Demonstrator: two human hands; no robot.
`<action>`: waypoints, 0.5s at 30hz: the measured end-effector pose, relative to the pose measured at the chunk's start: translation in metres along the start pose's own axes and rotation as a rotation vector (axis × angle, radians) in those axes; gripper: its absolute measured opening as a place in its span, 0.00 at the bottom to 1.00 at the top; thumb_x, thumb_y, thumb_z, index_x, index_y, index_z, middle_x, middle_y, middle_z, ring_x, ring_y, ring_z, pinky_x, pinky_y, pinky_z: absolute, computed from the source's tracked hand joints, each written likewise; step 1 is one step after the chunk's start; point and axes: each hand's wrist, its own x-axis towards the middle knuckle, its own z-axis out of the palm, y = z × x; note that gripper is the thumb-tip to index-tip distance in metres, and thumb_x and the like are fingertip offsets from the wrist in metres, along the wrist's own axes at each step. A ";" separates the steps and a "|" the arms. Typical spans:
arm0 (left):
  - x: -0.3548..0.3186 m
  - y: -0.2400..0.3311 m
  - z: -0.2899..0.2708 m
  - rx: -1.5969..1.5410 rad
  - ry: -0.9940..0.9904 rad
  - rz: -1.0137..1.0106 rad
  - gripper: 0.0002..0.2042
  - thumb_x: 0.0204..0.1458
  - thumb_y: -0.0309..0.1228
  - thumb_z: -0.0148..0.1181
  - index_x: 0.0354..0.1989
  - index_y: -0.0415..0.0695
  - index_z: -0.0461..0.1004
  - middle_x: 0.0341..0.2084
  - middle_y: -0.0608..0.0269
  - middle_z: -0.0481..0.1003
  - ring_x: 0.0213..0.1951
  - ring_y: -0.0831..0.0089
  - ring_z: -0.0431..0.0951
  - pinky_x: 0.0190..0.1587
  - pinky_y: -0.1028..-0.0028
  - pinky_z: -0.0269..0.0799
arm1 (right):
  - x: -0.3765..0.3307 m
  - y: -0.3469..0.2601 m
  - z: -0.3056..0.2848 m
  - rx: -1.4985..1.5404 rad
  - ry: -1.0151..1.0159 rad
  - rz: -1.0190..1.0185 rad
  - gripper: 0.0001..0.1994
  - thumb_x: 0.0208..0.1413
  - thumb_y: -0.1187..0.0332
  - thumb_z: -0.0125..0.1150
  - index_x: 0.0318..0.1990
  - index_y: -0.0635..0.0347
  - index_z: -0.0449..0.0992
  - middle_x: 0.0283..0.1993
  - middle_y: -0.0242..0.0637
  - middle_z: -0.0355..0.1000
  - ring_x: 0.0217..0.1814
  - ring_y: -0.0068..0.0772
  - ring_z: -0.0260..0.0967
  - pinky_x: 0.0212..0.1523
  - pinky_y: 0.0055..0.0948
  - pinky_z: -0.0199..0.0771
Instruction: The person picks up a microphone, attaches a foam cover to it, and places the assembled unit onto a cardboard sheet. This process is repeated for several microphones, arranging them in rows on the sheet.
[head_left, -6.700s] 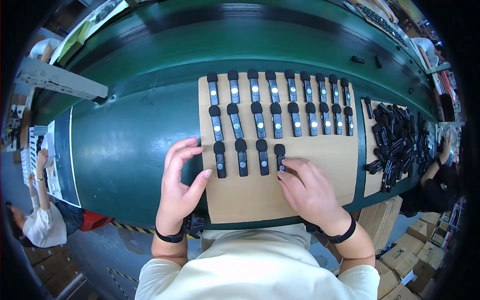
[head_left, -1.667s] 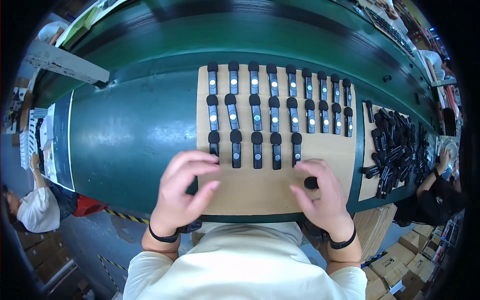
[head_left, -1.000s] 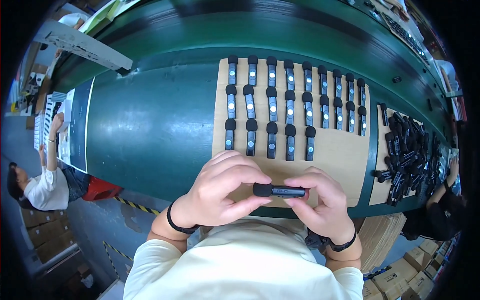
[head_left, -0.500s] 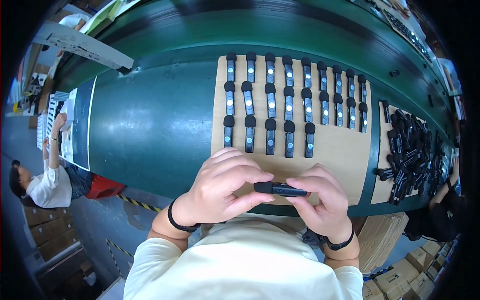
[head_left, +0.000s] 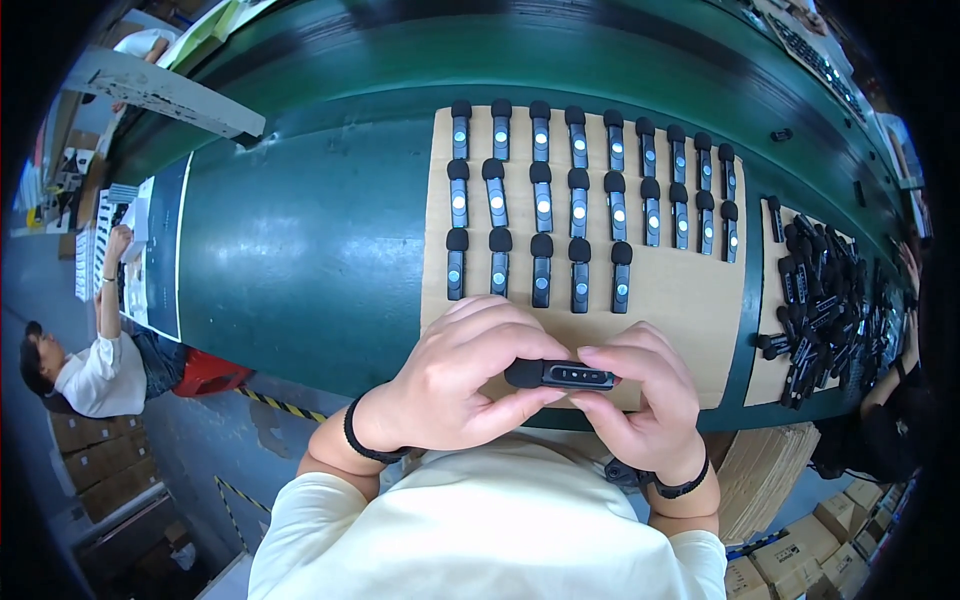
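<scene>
Between my two hands is a small black clip-on wireless microphone (head_left: 576, 375) with a round foam cap at its left end. My left hand (head_left: 465, 375) pinches it near the foam end with thumb and fingers. The right hand (head_left: 640, 390) grips the other end, and a side face with small metallic dots shows upward. Both hands hover over the near edge of a cardboard sheet (head_left: 680, 300). Beyond them, several like microphones (head_left: 541, 195) lie on the sheet in three rows, foam caps pointing away from me, a pale round spot on each.
The cardboard lies on a green workbench (head_left: 300, 240). On the right, a heap of black microphones (head_left: 815, 300) covers another cardboard piece. A metal post (head_left: 165, 90) juts in at upper left. One person (head_left: 100, 370) works at left; another person's arm (head_left: 890, 375) reaches in at right.
The microphone has rolled in my fingers, so its dotted side face now shows more fully. My left fingers have slid slightly right along it. The rows stay in place.
</scene>
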 end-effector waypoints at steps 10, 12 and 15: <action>0.000 -0.003 0.002 0.011 0.020 0.058 0.14 0.43 0.25 0.69 0.38 0.39 0.76 0.30 0.57 0.77 0.32 0.62 0.77 0.43 0.61 0.71 | 0.001 0.000 -0.001 -0.015 0.005 -0.005 0.16 0.42 0.78 0.68 0.42 0.64 0.75 0.34 0.38 0.74 0.31 0.31 0.68 0.32 0.26 0.65; 0.000 -0.003 0.002 0.017 0.020 0.063 0.14 0.43 0.26 0.69 0.39 0.39 0.76 0.31 0.58 0.77 0.32 0.63 0.77 0.43 0.62 0.71 | 0.002 0.001 -0.001 -0.025 0.005 -0.013 0.16 0.42 0.78 0.68 0.42 0.64 0.75 0.34 0.38 0.74 0.31 0.32 0.68 0.32 0.26 0.65; 0.000 -0.003 0.002 0.023 0.019 0.066 0.14 0.43 0.25 0.69 0.39 0.39 0.75 0.31 0.58 0.77 0.32 0.63 0.77 0.43 0.62 0.71 | 0.002 0.001 -0.001 -0.044 0.006 -0.030 0.16 0.42 0.79 0.68 0.42 0.63 0.75 0.34 0.38 0.74 0.31 0.32 0.68 0.32 0.27 0.65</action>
